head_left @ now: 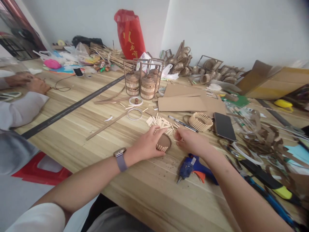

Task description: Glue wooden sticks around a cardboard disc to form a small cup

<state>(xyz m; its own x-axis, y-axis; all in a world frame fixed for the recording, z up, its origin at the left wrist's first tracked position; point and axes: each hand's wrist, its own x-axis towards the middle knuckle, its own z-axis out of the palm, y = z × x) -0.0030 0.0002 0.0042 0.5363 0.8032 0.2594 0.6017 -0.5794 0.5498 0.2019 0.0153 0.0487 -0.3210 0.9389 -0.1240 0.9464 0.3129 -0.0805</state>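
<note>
My left hand (147, 141), with a watch on the wrist, curls its thumb and fingers round a small round brown basket base (164, 141). Short pale sticks stand along part of the base's rim. To the right of it, my right hand (189, 139) is closed in a pinch, and a small pale wooden stick seems to show at its fingertips. A loose pile of short wooden sticks (158, 120) lies just beyond both hands. Below my right hand, a blue glue gun (190, 167) with an orange trigger rests on its side.
A ring of sticks (201, 121), a pen (182, 123) and a phone (225, 126) lie behind my right hand. Lidded stick baskets (147, 87) in frames stand farther back, beside cardboard sheets (182, 103). Brown strips and tools crowd the right. Another person's hands (36, 83) are at far left.
</note>
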